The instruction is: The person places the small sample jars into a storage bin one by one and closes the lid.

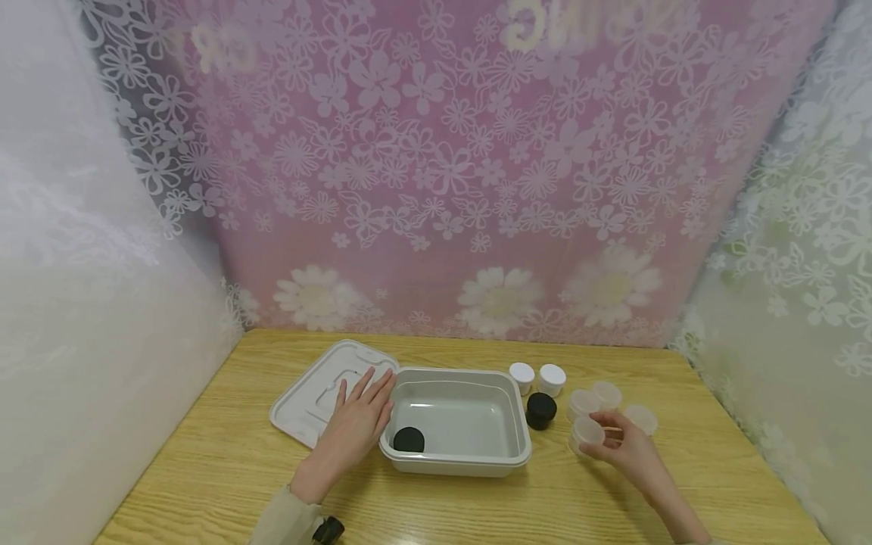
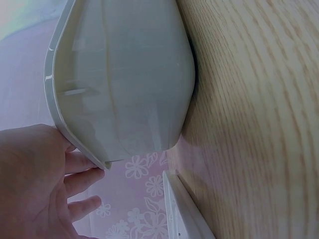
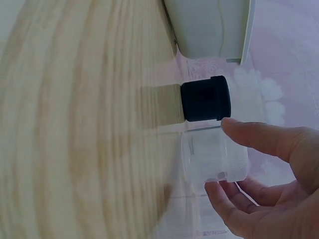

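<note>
My left hand (image 1: pixel 357 428) lies along the left rim of a pale grey plastic tub (image 1: pixel 456 467), its fingers mostly straight. The left wrist view shows that hand (image 2: pixel 37 179) touching the tub's rim (image 2: pixel 52 94). A black-lidded jar (image 1: pixel 409 439) sits in the tub's near left corner. On the right, my right hand (image 1: pixel 630 450) pinches a clear jar (image 1: pixel 587 433) between thumb and fingers. Seen from the right wrist, this clear jar (image 3: pixel 207 154) stands on the table beside a black jar (image 3: pixel 204 99), with the thumb at its lid.
The tub's flat lid (image 1: pixel 309 405) lies left of it, partly behind my left hand. Two white-lidded jars (image 1: pixel 521 376) stand right of the tub, behind the black jar (image 1: pixel 541 411). Three more clear jars (image 1: pixel 605 394) cluster around my right hand. Flowered curtains (image 1: pixel 443 189) enclose the table.
</note>
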Tool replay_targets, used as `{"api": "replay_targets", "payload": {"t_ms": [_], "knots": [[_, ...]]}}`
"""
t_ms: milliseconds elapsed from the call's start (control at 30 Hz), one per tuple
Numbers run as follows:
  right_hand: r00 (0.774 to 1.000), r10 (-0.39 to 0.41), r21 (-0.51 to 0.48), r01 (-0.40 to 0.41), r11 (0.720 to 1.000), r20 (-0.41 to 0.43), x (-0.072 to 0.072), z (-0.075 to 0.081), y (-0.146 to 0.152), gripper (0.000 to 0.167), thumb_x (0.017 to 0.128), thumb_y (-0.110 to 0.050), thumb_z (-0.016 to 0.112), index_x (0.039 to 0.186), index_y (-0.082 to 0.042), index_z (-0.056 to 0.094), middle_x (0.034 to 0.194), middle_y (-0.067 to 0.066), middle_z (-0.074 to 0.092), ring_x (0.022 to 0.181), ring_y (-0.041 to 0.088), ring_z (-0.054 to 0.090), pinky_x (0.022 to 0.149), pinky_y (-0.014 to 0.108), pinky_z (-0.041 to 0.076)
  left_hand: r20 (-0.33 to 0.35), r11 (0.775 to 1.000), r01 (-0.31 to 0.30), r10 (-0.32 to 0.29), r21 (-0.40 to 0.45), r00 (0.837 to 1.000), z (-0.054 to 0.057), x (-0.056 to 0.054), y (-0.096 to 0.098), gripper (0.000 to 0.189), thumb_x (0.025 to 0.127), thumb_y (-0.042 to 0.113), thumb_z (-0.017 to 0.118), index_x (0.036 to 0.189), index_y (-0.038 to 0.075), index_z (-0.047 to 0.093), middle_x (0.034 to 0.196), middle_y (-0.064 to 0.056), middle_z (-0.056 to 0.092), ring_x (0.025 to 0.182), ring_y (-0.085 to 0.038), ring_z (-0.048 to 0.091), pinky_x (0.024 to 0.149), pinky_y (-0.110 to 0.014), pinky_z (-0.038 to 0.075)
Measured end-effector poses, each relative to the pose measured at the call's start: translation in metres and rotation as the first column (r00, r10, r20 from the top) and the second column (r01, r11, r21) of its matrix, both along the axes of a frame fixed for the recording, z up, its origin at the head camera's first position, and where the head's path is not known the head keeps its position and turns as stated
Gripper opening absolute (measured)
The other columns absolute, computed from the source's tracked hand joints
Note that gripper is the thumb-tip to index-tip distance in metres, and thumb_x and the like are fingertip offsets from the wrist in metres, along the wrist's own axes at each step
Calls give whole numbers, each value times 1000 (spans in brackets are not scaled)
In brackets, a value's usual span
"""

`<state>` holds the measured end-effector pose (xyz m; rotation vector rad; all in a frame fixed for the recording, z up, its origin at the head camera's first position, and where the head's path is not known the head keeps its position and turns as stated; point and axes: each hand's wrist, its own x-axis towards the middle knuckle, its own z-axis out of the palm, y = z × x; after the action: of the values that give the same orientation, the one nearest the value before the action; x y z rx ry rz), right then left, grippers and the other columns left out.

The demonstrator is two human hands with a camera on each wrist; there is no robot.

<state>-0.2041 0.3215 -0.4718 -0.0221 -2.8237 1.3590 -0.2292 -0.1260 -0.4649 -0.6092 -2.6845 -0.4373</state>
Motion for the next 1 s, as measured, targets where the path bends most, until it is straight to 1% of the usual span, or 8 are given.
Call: {"api": "replay_targets", "payload": {"t_ms": [100,233,333,533,633,767,900,1000], "knots": [[1000,-1,-2,1,1000,3,0,-1,0,63,86,-11,82,135,14,51,128,34,58,107,39,67,74,29,57,0,1000,1,-1,3,1000,0,0,0,47,106,23,55,150,5,51,152,-9,52,147,-36,36,113,-72,23],[1000,-16,0,16,1000,4,1,3,0,64,87,-12,81,136,13,50,126,34,58,107,40,66,74,28,57,2,1000,0,0,1,1000,0,0,0,47,106,22,54,150,5,51,152,-9,52,147,-36,36,113,-72,23],[1000,-26,-7,26,1000,-2,1,10,-1,65,88,-15,80,139,11,49,127,34,57,109,41,65,75,29,58,4,1000,-2,2,-1,1000,1,0,0,47,106,22,54,149,5,51,151,-9,52,147,-36,36,113,-72,24],[999,-14,-32,13,999,-42,2,26,-7,65,90,-14,78,141,11,47,131,37,54,112,45,63,75,29,58,3,1000,5,-5,5,1000,2,0,1,46,106,22,55,149,5,52,151,-9,52,146,-36,37,112,-72,24],[998,-13,-17,12,1000,-64,1,33,-10,65,90,-16,79,141,9,48,131,36,54,111,44,63,75,30,59,3,1000,7,-7,7,1000,2,0,1,47,106,22,55,149,5,51,151,-9,52,146,-36,37,113,-72,23],[997,-8,11,9,1000,-77,0,41,-15,66,90,-22,79,142,6,49,132,34,55,113,46,63,78,35,60,2,1000,8,-8,8,1000,1,-1,0,47,106,22,55,149,5,51,151,-9,52,146,-36,37,113,-72,23],[997,9,15,-8,1000,-76,-2,50,-23,67,91,-24,78,144,5,48,135,34,53,116,48,61,80,37,60,0,1000,5,-5,4,1000,0,-1,0,47,106,22,55,149,5,52,151,-9,52,146,-37,37,112,-72,24],[995,33,-4,-33,999,-89,-5,56,-30,66,92,-21,77,144,7,47,135,34,52,116,47,61,79,34,60,-2,1000,3,-3,-1,1000,0,-1,0,46,106,23,54,149,5,52,151,-8,52,146,-36,37,113,-72,24]]}}
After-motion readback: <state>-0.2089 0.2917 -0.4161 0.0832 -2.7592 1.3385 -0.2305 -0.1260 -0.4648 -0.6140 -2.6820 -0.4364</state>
